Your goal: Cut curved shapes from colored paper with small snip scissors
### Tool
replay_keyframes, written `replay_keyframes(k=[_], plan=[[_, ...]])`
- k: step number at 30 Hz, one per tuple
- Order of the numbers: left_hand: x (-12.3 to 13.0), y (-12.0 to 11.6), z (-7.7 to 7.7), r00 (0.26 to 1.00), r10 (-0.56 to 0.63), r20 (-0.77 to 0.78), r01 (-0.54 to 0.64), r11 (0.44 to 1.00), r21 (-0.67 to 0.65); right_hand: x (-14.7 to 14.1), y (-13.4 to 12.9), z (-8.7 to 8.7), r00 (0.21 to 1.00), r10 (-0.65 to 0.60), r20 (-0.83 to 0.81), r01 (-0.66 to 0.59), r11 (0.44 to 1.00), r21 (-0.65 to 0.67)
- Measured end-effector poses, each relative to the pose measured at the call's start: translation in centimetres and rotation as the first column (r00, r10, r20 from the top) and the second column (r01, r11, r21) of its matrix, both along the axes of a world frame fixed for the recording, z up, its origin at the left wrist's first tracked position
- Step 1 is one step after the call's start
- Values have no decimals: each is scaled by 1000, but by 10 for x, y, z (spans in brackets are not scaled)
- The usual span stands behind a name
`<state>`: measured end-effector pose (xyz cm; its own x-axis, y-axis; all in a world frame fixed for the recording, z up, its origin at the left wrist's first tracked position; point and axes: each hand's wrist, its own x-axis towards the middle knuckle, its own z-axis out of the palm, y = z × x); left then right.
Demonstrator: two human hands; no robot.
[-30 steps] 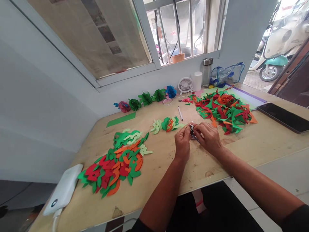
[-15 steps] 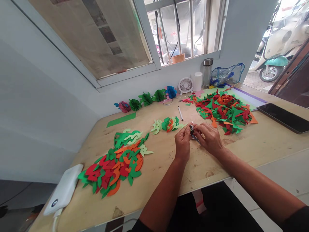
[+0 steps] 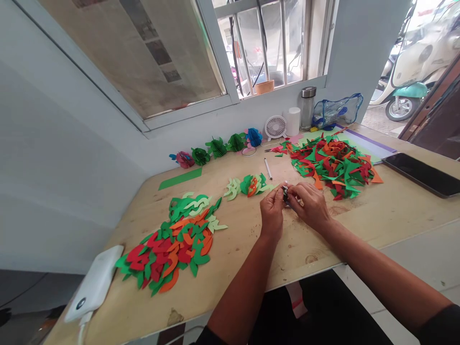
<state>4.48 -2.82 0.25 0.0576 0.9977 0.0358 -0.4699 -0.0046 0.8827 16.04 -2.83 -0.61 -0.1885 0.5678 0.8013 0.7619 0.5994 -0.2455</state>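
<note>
Above the wooden table, my left hand (image 3: 273, 209) and my right hand (image 3: 309, 203) meet, both closed in a pinch around one small dark object (image 3: 285, 193) with a white bit at its top. My fingers cover most of it, so its kind cannot be made out. Just left of my left hand lie a small cluster of green and orange paper cutouts (image 3: 253, 185) and some pale green cutouts (image 3: 233, 189). A white pen (image 3: 268, 169) rests on the table beyond my hands.
Curved paper cutouts (image 3: 176, 244) spread over the left side. Scraps (image 3: 334, 165) are heaped at right, beside a phone (image 3: 424, 174). Paper flowers (image 3: 218, 146), a small fan (image 3: 275, 127) and a glass bottle (image 3: 308, 109) line the wall. A white power bank (image 3: 95, 282) lies at the left edge.
Both hands stay in the same place around the small dark object. My right fingers have shifted very slightly, and the view has moved a little.
</note>
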Motion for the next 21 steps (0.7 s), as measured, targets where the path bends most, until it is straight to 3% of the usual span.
replay_keyframes(k=[21], plan=[[-2,1,-3,999,4,-41,-4,1000,-6,1,-1,-1,988,90,-127,-101,991,-87]])
